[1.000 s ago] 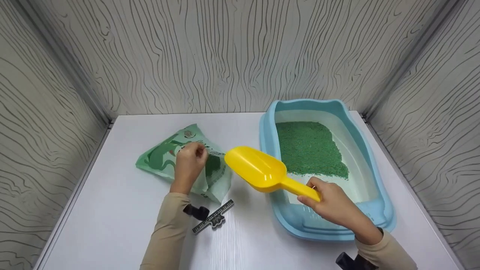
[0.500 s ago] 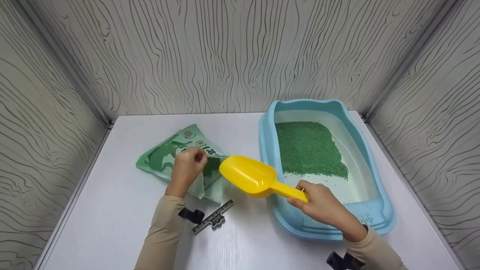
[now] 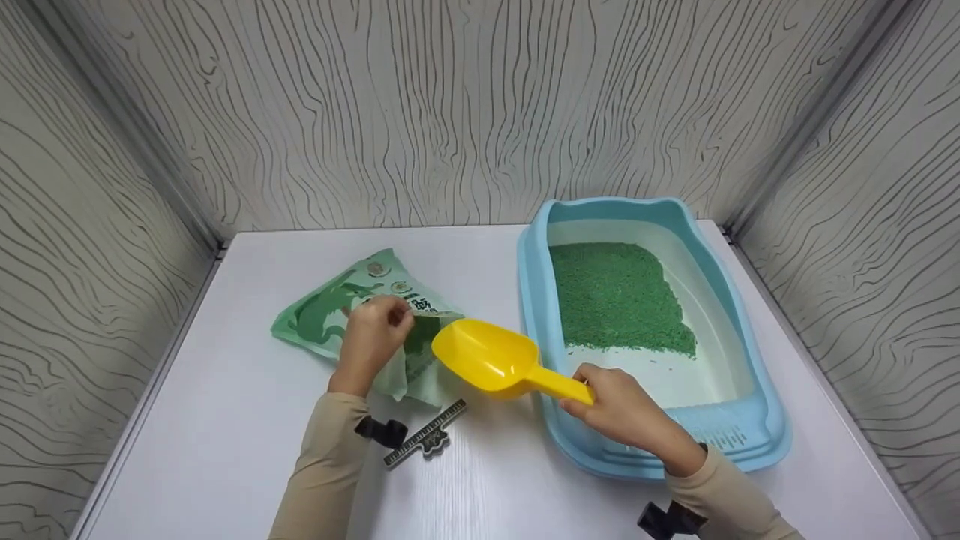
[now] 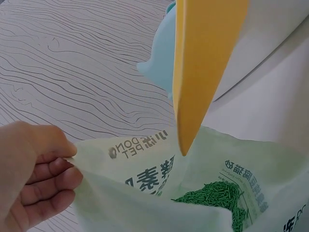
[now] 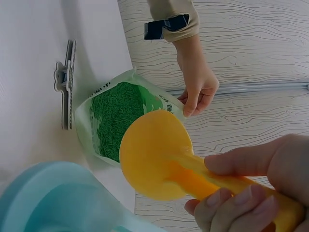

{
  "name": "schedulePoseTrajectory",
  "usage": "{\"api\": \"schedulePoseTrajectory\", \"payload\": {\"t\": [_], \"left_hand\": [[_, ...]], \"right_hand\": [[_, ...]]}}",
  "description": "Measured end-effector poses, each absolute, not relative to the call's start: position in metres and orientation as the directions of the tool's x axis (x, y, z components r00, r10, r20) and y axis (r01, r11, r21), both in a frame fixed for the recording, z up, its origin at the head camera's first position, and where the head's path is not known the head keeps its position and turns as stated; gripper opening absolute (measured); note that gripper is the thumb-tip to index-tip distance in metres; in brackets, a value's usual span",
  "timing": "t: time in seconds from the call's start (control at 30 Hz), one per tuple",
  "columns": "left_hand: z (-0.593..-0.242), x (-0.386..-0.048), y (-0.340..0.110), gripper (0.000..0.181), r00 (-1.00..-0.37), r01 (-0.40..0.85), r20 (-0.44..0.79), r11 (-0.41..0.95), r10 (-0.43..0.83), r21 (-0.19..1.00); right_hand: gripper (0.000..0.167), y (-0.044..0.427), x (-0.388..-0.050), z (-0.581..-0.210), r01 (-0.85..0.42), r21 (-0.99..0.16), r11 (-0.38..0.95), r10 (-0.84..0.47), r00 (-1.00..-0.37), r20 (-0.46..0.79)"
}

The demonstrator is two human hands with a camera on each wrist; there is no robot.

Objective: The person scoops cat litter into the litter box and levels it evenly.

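A pale green bag of cat litter [image 3: 315, 315] lies on the table with its mouth spread open; green pellets [image 5: 116, 116] show inside it in the right wrist view. My left hand [image 3: 373, 334] pinches the edge of the bag's mouth between thumb and fingers. In my right hand [image 3: 619, 405] I grip the handle of a yellow scoop [image 3: 484, 356]. The scoop's bowl appears empty, and its tip is at the bag's opening. In the left wrist view the scoop's tip hangs just over the bag's mouth.
A light blue litter box [image 3: 536, 300] stands on the right, its floor partly covered by green litter [image 3: 619, 296]. A dark ruler-like clip [image 3: 426, 435] lies in front of the bag. Wood-patterned panels [image 3: 465, 112] enclose the white table [image 3: 202, 420].
My right hand has brought the scoop left and a little nearer, from beside the litter box's edge to the bag's mouth. The left hand has shifted slightly toward me, still holding the bag.
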State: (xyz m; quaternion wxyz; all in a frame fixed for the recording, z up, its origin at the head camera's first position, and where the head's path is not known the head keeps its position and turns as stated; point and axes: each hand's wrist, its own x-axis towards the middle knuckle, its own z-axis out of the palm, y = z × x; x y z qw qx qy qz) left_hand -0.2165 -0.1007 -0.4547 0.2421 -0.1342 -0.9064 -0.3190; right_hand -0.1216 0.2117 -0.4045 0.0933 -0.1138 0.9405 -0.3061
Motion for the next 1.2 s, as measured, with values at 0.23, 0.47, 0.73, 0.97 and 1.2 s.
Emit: {"api": "schedulePoseTrajectory", "payload": {"t": [0.23, 0.47, 0.73, 0.97, 1.2], "left_hand": [[-0.456, -0.217, -0.101, 0.005, -0.843, 0.405, 0.531, 0.756, 0.091, 0.514], [-0.458, -0.218, -0.101, 0.005, -0.832, 0.427, 0.545, 0.749, 0.106, 0.506], [-0.46, -0.218, -0.102, 0.003, -0.827, 0.434, 0.551, 0.747, 0.108, 0.504], [-0.461, -0.217, -0.102, 0.004, -0.819, 0.437, 0.562, 0.756, 0.112, 0.487], [-0.46, -0.216, -0.101, 0.004, -0.812, 0.449, 0.57, 0.755, 0.123, 0.477]], "right_hand": [[0.016, 0.202, -0.124, -0.41, -0.158, -0.598, 0.786, -0.275, -0.955, -0.11], [0.014, 0.194, -0.126, -0.415, -0.184, -0.58, 0.793, -0.289, -0.953, -0.093], [0.013, 0.184, -0.127, -0.42, -0.152, -0.562, 0.813, -0.254, -0.961, -0.107], [0.012, 0.171, -0.125, -0.423, -0.146, -0.544, 0.826, -0.23, -0.969, -0.088], [0.014, 0.159, -0.125, -0.427, -0.175, -0.507, 0.844, -0.219, -0.975, -0.028]]}}
